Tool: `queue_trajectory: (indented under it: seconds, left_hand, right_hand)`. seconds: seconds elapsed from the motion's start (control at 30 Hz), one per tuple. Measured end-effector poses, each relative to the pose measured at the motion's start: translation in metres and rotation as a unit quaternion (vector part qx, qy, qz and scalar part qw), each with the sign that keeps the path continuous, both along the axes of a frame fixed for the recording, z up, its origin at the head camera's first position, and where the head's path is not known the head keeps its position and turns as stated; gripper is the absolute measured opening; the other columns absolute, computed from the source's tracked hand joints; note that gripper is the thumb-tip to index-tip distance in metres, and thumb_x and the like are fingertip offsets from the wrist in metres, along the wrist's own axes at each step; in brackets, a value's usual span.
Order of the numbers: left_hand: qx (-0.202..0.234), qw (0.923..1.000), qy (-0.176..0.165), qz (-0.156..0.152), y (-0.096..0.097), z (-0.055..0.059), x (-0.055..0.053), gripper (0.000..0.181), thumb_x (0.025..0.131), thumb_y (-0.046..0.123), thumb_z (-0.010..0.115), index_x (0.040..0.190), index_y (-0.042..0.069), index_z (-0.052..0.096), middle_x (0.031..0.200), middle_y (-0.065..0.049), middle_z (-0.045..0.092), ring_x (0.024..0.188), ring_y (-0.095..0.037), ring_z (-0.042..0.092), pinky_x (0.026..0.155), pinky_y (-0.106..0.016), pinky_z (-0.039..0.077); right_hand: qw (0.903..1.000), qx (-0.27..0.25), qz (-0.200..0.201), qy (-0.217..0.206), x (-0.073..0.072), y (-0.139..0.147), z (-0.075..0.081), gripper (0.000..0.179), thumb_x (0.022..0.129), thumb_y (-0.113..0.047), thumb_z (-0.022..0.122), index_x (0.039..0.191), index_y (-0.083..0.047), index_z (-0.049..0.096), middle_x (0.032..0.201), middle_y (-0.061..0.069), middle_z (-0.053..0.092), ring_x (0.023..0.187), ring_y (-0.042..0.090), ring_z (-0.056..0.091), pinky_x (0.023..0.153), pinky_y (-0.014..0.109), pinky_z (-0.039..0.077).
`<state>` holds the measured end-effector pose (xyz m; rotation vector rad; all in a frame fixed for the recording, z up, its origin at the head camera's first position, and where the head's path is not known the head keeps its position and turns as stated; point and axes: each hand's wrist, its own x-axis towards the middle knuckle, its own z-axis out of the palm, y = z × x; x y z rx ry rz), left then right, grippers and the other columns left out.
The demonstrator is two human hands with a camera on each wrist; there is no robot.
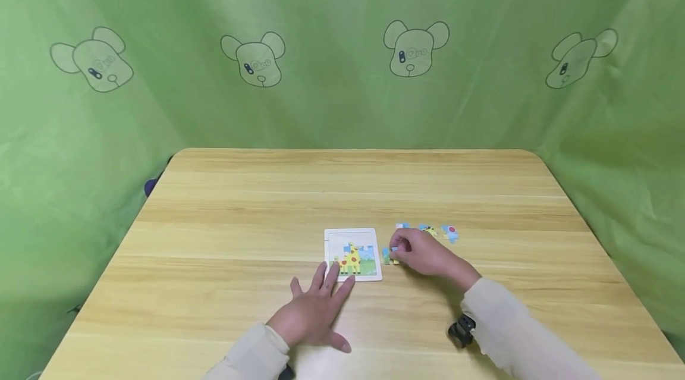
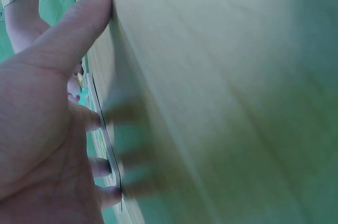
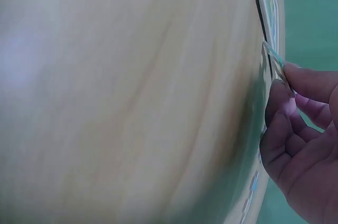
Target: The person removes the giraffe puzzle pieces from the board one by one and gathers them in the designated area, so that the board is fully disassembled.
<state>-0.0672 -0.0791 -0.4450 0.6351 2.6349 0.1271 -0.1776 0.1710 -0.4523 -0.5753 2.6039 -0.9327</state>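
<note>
A white-framed jigsaw puzzle (image 1: 350,231) lies on the table, partly filled with a yellow giraffe with red spots, green grass and some blue sky. The upper and left parts of its tray show pale backing. My left hand (image 1: 313,313) is spread flat, its fingertips resting on the frame's lower edge; in the left wrist view the thumb (image 2: 84,26) sticks out apart from the fingers. Just right of the frame, my right hand (image 1: 426,253) pinches a small puzzle piece (image 1: 386,256) between thumb and fingers. The right wrist view shows that piece (image 3: 275,57) tilted, near the frame's edge.
Loose puzzle pieces lie beyond the right hand: a blue one with a red spot (image 1: 451,232), a blue-and-yellow one (image 1: 428,230) and a blue-and-white one (image 1: 402,225). Green curtains (image 1: 342,112) stand around the wooden table (image 1: 241,190).
</note>
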Motion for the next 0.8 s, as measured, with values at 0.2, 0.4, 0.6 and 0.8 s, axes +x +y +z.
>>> queue_trajectory:
  seconds: [0.2,0.4,0.6,0.8]
  left_hand:
    - [0.001,1.0000,-0.001,0.001,0.000,0.000,0.000,0.114,0.061,0.075,0.061,0.153,0.027,0.011,0.159,-0.011,0.003,0.145,-0.036,0.003,0.097,-0.075,0.021]
    - [0.004,1.0000,-0.005,0.004,0.000,0.002,0.000,0.114,0.062,0.073,0.062,0.153,0.027,0.012,0.159,-0.012,0.003,0.145,-0.036,0.003,0.097,-0.075,0.021]
    - [0.005,1.0000,-0.003,0.002,0.000,0.001,0.000,0.114,0.062,0.074,0.062,0.153,0.027,0.011,0.159,-0.012,0.003,0.145,-0.036,0.003,0.097,-0.075,0.021]
    - [0.002,1.0000,-0.002,0.000,0.000,-0.001,-0.001,0.115,0.061,0.075,0.061,0.153,0.027,0.010,0.159,-0.011,0.002,0.144,-0.036,0.003,0.097,-0.075,0.021]
  right_hand:
    - [0.9992,0.013,-0.034,-0.018,-0.001,0.014,0.000,0.007,0.087,-0.013,0.065,0.088,-0.009,0.060,0.070,0.000,0.055,0.063,0.013,0.049,0.058,0.025,0.042]
    - [0.9985,0.020,-0.051,-0.005,-0.003,0.023,0.002,0.009,0.087,-0.012,0.065,0.091,-0.006,0.060,0.072,0.001,0.053,0.066,0.014,0.046,0.057,0.025,0.039]
    - [0.9983,0.019,-0.055,-0.006,-0.006,0.027,-0.001,0.011,0.087,-0.013,0.065,0.091,-0.005,0.059,0.074,0.002,0.055,0.066,0.014,0.048,0.060,0.026,0.041]
    - [0.9979,0.015,-0.063,-0.012,-0.008,0.029,-0.001,0.012,0.086,-0.013,0.065,0.091,-0.004,0.058,0.075,0.002,0.055,0.067,0.015,0.049,0.062,0.026,0.043]
